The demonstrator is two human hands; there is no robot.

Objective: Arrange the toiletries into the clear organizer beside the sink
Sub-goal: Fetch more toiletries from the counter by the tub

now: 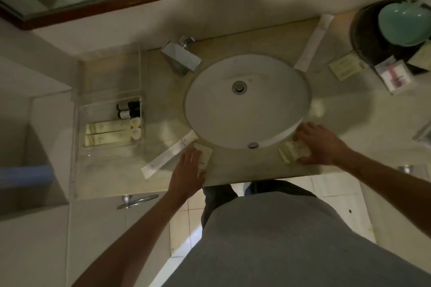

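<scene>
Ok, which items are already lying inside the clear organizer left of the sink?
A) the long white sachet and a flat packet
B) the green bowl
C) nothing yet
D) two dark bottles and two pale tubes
D: the clear organizer holds two dark bottles and two pale tubes lying side by side.

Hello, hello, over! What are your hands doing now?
Left hand flat on small packet. Right hand gripping pale packets at sink rim. Clear organizer part filled. Nothing in the way.
</scene>
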